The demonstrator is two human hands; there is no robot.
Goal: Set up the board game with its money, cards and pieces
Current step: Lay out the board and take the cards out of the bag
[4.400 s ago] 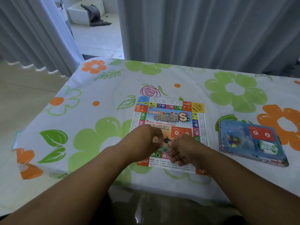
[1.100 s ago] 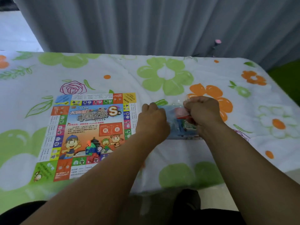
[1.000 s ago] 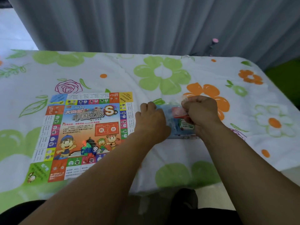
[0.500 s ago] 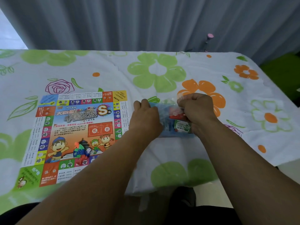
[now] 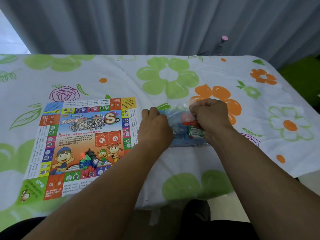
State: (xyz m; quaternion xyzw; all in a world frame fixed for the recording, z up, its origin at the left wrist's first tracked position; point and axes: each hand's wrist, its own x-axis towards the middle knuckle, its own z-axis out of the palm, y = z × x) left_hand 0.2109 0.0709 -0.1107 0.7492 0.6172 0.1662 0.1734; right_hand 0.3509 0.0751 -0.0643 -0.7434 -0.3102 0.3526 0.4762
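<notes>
The colourful game board [image 5: 83, 144] lies flat on the left of the table. A small heap of plastic pieces and a white die [image 5: 88, 163] sits near its front edge. To the right of the board lies the blue game box [image 5: 180, 135] in clear wrapping, with a red card pack [image 5: 187, 119] and a green card pack [image 5: 196, 133] showing in it. My left hand [image 5: 155, 126] grips the box's left end. My right hand [image 5: 210, 116] is curled over the box's right part, pinching the red card pack and the wrapping.
A white tablecloth [image 5: 173, 80] with green and orange flowers covers the table. Grey curtains [image 5: 155, 23] hang behind it. The table's right edge drops off by a green floor patch [image 5: 301, 75]. A pink-tipped object [image 5: 223, 44] stands at the back right.
Earlier both hands were over the board handling the small pieces; now the pieces lie on the board and both hands are on the box. In the last second my hands barely moved.
</notes>
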